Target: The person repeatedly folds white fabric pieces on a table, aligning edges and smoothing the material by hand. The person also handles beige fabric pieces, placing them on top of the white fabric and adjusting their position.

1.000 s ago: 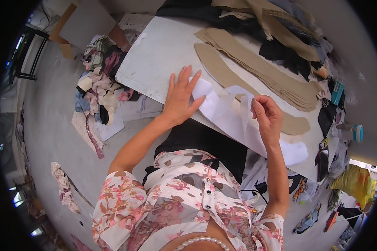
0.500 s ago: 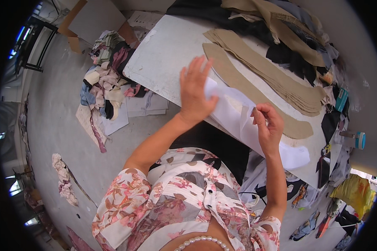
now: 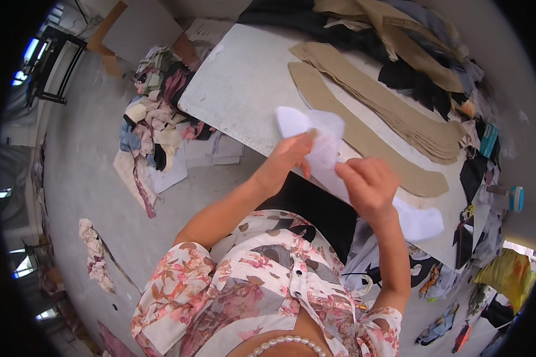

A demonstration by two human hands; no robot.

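Note:
Sheer white fabric (image 3: 329, 128) is lifted and folded over between my hands, above a curved white fabric strip (image 3: 420, 220) along the table's near edge. My right hand (image 3: 369, 184) is closed, thumb and fingers pinching the sheer fabric's lower edge. At its left, my left hand (image 3: 287, 159) has its fingers against the white fabric, thumb lower down; the fingertips are smeared, so I cannot tell whether they grip it. Just beyond lies a single curved tan strip (image 3: 363, 131). Behind that is a stack of similar tan strips (image 3: 378, 98).
The white table (image 3: 220, 89) slants across the view. Black and tan cloth (image 3: 420, 59) is heaped along its far side. Fabric scraps (image 3: 155, 128) pile on the floor at the left. A teal box (image 3: 488, 140) stands at the right, and a yellow bag (image 3: 506, 273) lies lower right.
My left hand has moved down from lying spread on the white fabric, its fingers now bent toward the right. My right hand has shifted slightly left, and the sheer fabric has risen and folded over.

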